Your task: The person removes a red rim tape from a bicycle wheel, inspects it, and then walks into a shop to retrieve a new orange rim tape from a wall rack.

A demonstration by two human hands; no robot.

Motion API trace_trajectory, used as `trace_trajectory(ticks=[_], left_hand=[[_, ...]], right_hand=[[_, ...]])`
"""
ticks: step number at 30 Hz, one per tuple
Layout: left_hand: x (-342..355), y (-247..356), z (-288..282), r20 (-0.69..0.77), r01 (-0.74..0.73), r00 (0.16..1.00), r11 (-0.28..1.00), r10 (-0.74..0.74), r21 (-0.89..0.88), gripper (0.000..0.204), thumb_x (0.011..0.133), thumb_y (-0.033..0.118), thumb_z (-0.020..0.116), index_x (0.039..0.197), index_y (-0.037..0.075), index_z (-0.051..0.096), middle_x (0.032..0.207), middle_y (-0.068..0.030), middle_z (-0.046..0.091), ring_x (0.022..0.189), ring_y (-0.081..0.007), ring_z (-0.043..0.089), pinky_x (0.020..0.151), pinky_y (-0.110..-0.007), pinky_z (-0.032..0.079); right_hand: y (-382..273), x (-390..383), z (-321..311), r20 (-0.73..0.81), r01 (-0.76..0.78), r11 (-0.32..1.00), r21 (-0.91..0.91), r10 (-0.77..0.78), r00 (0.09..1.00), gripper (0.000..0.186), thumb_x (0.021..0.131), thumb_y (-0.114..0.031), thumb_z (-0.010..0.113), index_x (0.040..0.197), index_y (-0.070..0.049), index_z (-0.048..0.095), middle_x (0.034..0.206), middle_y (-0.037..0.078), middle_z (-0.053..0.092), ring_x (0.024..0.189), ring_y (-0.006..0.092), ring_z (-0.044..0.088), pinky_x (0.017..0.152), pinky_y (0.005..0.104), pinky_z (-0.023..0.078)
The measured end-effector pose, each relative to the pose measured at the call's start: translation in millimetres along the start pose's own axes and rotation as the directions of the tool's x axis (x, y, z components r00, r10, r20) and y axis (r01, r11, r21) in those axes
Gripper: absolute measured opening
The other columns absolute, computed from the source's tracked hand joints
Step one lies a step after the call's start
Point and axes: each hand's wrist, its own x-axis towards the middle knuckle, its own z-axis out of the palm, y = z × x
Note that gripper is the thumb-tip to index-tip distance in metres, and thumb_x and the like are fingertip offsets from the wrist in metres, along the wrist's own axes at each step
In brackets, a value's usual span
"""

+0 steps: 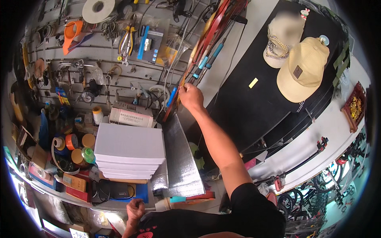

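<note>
My right arm stretches up and forward, and my right hand closes on the lower part of a hanging bundle of long red and yellow straps. A thin yellow piece shows at my fingertips; its exact kind is unclear. Beside that hand are a blue-handled tool and dark rods with light-blue grips. A silvery foil-faced panel stands below it. My left hand is curled into a loose fist at the near edge of the counter, with nothing visible in it.
White boxes are stacked on the counter, with bottles and tape rolls to their left. Pliers and other tools hang on the slatted wall. Two caps hang on a black panel at right. Bicycles stand lower right.
</note>
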Motion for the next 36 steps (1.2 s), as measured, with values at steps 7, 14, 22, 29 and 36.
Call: trace_trajectory(ticks=[7,14,22,29,36], left_hand=[[-1,5,-4,0.014,0.01,1.0,1.0,-0.01,-0.015,0.015,0.083,0.011,0.069,0.092,-0.001,0.072,0.074,-0.0116,0.073,0.068,-0.0149,0.069,0.066,-0.031,0.055],[-2,1,-5,0.062,0.03,0.998,0.996,-0.025,-0.085,0.017,0.085,0.012,0.068,0.093,-0.002,0.072,0.074,-0.0112,0.072,0.067,-0.0141,0.068,0.064,-0.032,0.055],[2,45,-6,0.055,0.065,0.997,0.997,-0.063,-0.039,0.02,0.087,0.014,0.065,0.094,-0.003,0.072,0.073,-0.0072,0.07,0.065,-0.0116,0.064,0.062,-0.03,0.053],[1,26,-6,0.084,0.102,0.992,0.988,-0.092,-0.113,0.019,0.088,0.011,0.065,0.096,-0.004,0.071,0.075,-0.0072,0.071,0.065,-0.0108,0.064,0.061,-0.029,0.052],[3,25,-5,0.076,0.108,0.992,0.989,-0.101,-0.103,0.018,0.089,0.012,0.065,0.098,-0.003,0.071,0.072,-0.006,0.069,0.063,-0.0087,0.061,0.059,-0.027,0.051]], right_hand=[[6,-42,-29,-0.036,0.151,0.937,0.316,-0.147,0.989,0.023,0.099,-0.022,0.057,0.097,0.001,0.06,0.087,0.019,0.068,0.079,0.0337,0.067,0.074,0.0452,0.05],[6,-82,-95,-0.065,0.157,0.556,0.816,-0.182,0.981,0.021,0.104,-0.004,0.044,0.116,0.003,0.06,0.079,0.002,0.058,0.07,0.0127,0.062,0.069,0.0285,0.053],[8,-121,-181,-0.21,0.199,0.549,0.812,-0.044,0.977,0.029,0.109,-0.025,0.054,0.111,0.002,0.063,0.068,-0.003,0.048,0.055,0.0034,0.044,0.049,0.0216,0.039],[12,-122,-222,-0.308,0.356,0.47,0.807,-0.178,0.935,0.041,0.111,-0.034,0.048,0.107,0.005,0.06,0.063,0.0,0.044,0.049,0.0076,0.04,0.047,0.0243,0.04],[5,-124,-223,-0.285,0.318,0.456,0.831,-0.14,0.948,0.043,0.112,-0.034,0.046,0.105,0.006,0.062,0.061,0.0,0.042,0.049,0.0078,0.039,0.047,0.0244,0.039]])
